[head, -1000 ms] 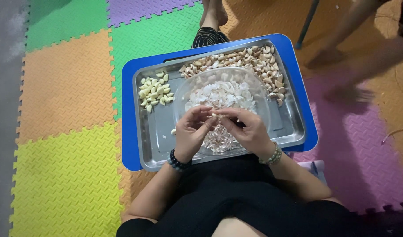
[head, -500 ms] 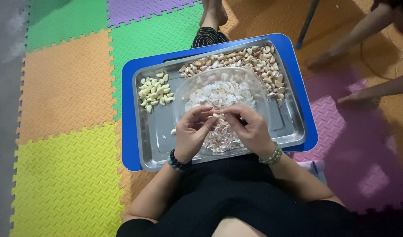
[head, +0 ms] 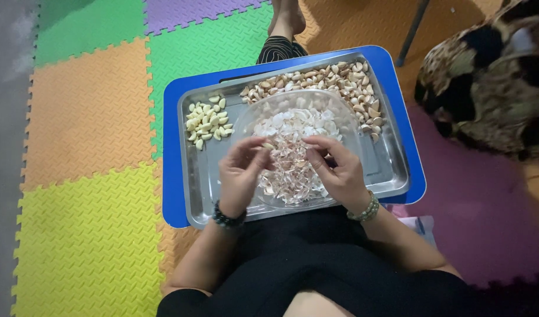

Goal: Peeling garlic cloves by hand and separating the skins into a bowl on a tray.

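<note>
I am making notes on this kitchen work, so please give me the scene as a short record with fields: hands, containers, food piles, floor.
left hand: over the clear bowl, fingertips pinching a small garlic clove
right hand: over the bowl, fingers curled beside the left hand
clear bowl: holds papery garlic skins
metal tray: lies on a blue board
peeled cloves: at the tray's left
unpeeled cloves: along the tray's far edge
floor: coloured foam mats

Both hands, left (head: 241, 175) and right (head: 339, 170), hovered over a clear bowl (head: 246, 120) of garlic skins (head: 293, 158) on a steel tray (head: 393, 170); peeled cloves (head: 206, 121) lay left, unpeeled cloves (head: 328, 79) behind.
</note>
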